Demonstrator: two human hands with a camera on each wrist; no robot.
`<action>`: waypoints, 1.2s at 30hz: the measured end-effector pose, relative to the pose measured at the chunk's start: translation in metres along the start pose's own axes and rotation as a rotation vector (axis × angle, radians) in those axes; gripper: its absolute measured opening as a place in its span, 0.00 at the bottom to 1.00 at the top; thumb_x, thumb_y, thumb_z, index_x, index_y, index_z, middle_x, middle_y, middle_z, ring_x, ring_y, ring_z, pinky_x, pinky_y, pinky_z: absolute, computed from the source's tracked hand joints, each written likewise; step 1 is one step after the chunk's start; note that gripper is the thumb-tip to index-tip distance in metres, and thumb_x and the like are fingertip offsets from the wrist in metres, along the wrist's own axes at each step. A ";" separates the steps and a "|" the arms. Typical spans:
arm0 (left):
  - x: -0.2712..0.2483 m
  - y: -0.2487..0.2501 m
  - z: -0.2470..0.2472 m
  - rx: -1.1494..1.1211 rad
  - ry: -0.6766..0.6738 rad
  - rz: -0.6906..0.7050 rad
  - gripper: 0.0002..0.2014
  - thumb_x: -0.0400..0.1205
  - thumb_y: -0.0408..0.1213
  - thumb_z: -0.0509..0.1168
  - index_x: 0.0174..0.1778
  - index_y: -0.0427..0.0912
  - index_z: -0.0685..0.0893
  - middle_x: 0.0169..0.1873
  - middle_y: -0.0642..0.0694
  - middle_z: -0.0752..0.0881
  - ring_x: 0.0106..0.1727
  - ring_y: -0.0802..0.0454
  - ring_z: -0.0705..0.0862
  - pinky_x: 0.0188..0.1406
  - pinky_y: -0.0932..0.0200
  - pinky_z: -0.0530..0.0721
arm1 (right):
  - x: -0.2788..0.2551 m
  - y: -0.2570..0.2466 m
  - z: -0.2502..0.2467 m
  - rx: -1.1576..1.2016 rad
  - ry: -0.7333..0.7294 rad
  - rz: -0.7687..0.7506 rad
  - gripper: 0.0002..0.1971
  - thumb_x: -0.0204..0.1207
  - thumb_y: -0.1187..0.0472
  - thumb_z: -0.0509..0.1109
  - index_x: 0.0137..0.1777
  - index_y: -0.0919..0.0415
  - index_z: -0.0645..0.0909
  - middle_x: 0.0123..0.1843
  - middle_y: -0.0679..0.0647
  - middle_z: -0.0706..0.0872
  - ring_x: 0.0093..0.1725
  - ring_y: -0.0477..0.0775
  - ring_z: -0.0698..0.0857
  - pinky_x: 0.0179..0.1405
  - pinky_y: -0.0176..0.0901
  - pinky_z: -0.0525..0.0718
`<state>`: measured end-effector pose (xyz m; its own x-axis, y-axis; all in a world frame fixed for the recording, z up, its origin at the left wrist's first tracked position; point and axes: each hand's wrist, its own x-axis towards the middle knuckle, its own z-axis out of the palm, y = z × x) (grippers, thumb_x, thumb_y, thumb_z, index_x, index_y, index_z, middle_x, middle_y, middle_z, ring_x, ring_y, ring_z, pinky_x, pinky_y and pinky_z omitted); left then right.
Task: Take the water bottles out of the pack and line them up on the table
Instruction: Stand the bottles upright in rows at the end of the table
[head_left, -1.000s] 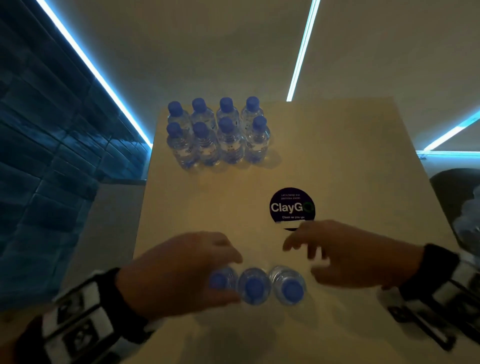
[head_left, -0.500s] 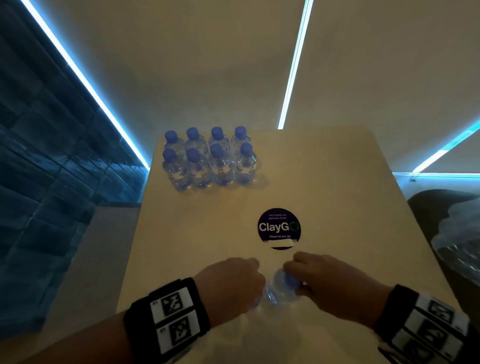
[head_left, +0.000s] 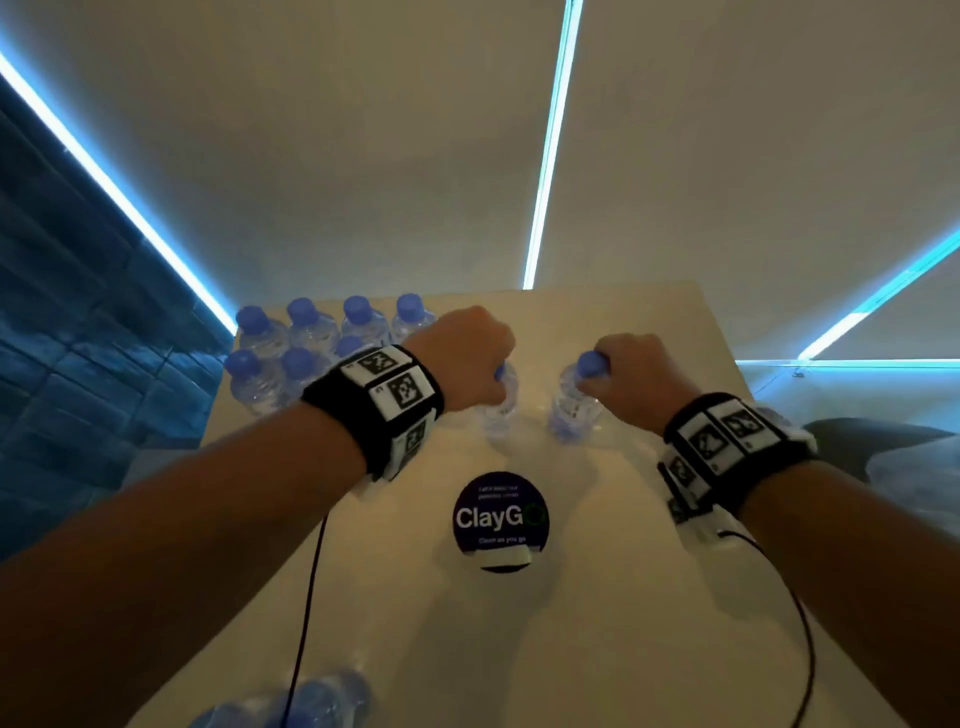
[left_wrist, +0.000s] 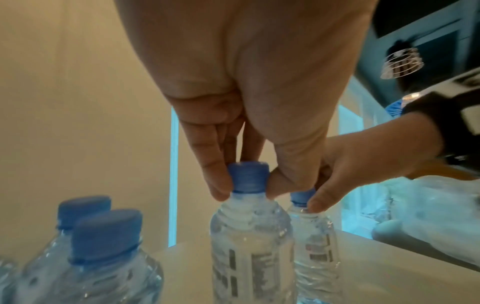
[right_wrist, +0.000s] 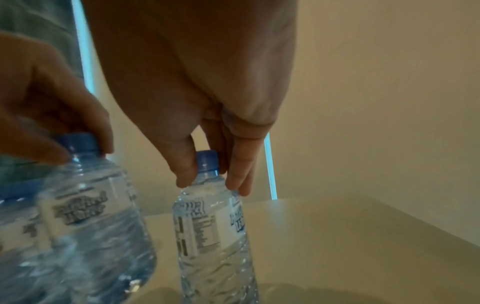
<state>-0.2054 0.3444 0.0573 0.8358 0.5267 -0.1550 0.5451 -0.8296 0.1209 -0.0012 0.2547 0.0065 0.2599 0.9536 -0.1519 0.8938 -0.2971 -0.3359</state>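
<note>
While a block of bottles (head_left: 291, 358) stands at the table's (head_left: 623, 597) far left, the left hand (head_left: 462, 358) pinches one bottle's (left_wrist: 249, 246) cap just right of them; the right hand (head_left: 639, 379) pinches a second bottle (right_wrist: 213, 236) beside it.

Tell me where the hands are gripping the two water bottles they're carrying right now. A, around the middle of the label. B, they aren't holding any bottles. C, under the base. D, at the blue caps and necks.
D: the left hand pinches the blue cap of the left bottle, and the right hand pinches the cap and neck of the right bottle.
</note>
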 end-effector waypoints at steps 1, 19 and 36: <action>0.013 -0.006 0.005 0.013 0.032 -0.031 0.09 0.73 0.40 0.65 0.30 0.41 0.77 0.31 0.45 0.79 0.33 0.45 0.80 0.33 0.54 0.79 | 0.009 0.001 0.000 0.021 0.016 0.014 0.10 0.69 0.57 0.73 0.41 0.65 0.81 0.43 0.63 0.87 0.46 0.65 0.84 0.41 0.46 0.75; 0.058 -0.060 0.050 0.050 0.302 -0.220 0.08 0.79 0.33 0.64 0.51 0.35 0.82 0.35 0.37 0.87 0.36 0.38 0.84 0.41 0.48 0.79 | 0.097 -0.062 0.030 0.061 0.166 -0.204 0.07 0.71 0.65 0.71 0.49 0.62 0.82 0.43 0.60 0.88 0.42 0.62 0.86 0.44 0.52 0.87; -0.116 -0.079 -0.021 -0.298 0.418 -0.237 0.14 0.73 0.47 0.72 0.53 0.46 0.87 0.38 0.50 0.87 0.34 0.56 0.82 0.40 0.59 0.80 | 0.014 -0.084 0.029 0.113 0.254 -0.381 0.23 0.73 0.55 0.71 0.68 0.59 0.75 0.60 0.58 0.80 0.58 0.60 0.80 0.58 0.49 0.80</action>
<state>-0.3445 0.3528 0.0859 0.6099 0.7711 0.1829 0.6649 -0.6235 0.4114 -0.0833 0.2914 0.0057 0.0146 0.9732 0.2294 0.9011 0.0867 -0.4249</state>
